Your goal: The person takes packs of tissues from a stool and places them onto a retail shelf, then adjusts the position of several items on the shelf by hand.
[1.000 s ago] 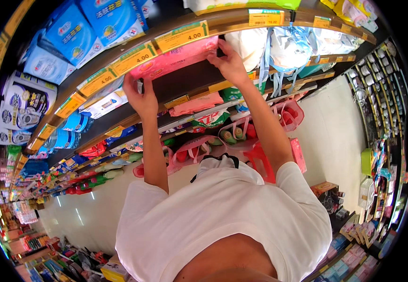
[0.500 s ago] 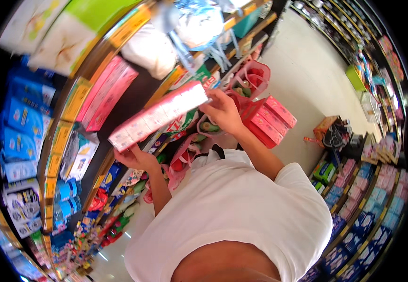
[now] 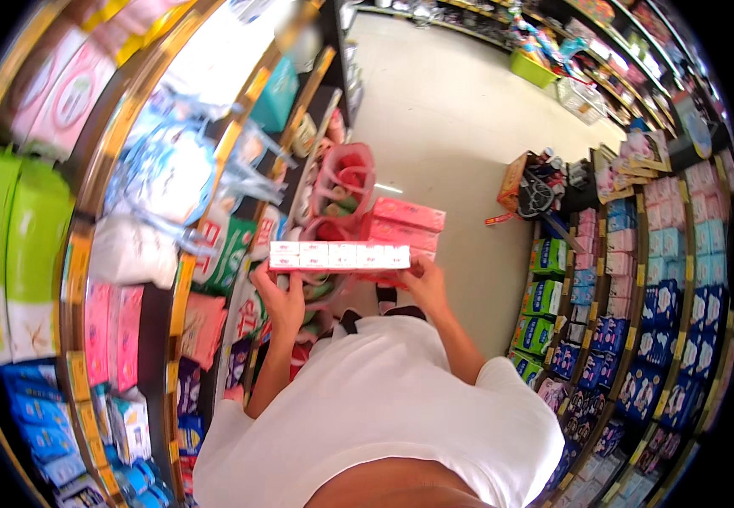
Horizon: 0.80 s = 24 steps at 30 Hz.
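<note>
With fingers of the left hand and right hand clasped at opposite ends, partly hidden beneath, holding a slim oblong white pack with pink edging and two rows of small red-marked bundles roughly level in mid-air. Impossible to tell the firmness of grip. To the left, on the dark brown shelf, inside its yellow-tagged front edge, a pair of pink rectangular packs. Just beyond the hands, partly covered in this view, a stack of glossy pink-red oblong packs, and beside it a translucent pink handled carrier of red and green things. Likely to sag between bundles if pressed unevenly; liable to drop toward the pale floor on loosening one end too soon; at risk of knocking the stack or catching the carrier if swung low, with sight partly blocked from above.
</note>
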Available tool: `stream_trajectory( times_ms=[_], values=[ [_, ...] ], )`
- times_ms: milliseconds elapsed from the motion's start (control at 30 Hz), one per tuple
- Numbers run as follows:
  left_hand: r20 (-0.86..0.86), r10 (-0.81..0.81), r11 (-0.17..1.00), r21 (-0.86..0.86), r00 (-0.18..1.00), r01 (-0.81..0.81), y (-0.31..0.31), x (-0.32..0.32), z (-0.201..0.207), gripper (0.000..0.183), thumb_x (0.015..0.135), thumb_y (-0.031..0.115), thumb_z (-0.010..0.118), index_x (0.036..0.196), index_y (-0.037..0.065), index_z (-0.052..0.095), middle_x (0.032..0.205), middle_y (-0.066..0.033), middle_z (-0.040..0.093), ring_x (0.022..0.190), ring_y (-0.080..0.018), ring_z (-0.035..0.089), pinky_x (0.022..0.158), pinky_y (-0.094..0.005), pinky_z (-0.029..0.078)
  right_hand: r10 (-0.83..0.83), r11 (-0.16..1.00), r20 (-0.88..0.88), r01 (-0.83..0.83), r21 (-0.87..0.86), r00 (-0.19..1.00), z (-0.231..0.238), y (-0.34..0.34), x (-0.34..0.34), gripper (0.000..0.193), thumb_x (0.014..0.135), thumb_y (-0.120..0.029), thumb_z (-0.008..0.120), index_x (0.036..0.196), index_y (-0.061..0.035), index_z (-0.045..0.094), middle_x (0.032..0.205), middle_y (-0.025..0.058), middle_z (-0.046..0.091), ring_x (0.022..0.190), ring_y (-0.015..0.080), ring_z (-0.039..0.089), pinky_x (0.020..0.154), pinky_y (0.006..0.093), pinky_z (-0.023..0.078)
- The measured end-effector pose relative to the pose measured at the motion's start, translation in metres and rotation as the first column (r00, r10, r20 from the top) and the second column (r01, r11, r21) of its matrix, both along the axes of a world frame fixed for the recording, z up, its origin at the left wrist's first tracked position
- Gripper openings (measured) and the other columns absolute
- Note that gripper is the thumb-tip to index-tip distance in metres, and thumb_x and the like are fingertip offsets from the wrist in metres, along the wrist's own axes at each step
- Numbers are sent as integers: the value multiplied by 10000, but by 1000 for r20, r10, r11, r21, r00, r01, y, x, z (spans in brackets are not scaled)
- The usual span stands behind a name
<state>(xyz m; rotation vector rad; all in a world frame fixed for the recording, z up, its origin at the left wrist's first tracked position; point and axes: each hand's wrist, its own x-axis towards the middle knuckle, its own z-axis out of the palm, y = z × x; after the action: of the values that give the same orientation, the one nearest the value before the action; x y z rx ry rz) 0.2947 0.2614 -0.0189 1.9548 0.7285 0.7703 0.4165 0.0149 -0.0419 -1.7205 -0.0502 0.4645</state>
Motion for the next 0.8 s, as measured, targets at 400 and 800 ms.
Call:
stream_trajectory(
  times_ms=[400, 800],
  values=[
    [-468, -426, 894, -87, 774, 440, -87, 127, -64, 695, 807, 367, 711, 1297, -8, 391, 1235, -276, 428, 1136, -448, 459, 959, -483, 402, -218, 911, 179, 266, -314, 959, -93, -122, 49, 302, 829, -172, 660, 1061, 20, 632, 914, 113, 709, 646, 143, 648, 576, 295, 510],
    [-626, -420, 889, -429, 657, 159, -95, 180, -247, 526, 733, 278, 771, 1122, -38, 613, 1046, -170, 648, 957, -250, 623, 825, -350, 495, -158, 938, -308, 45, -343, 938, -222, -147, 106, 377, 816, -219, 676, 1099, 26, 628, 861, 82, 676, 632, 132, 594, 567, 275, 473]
  ],
)
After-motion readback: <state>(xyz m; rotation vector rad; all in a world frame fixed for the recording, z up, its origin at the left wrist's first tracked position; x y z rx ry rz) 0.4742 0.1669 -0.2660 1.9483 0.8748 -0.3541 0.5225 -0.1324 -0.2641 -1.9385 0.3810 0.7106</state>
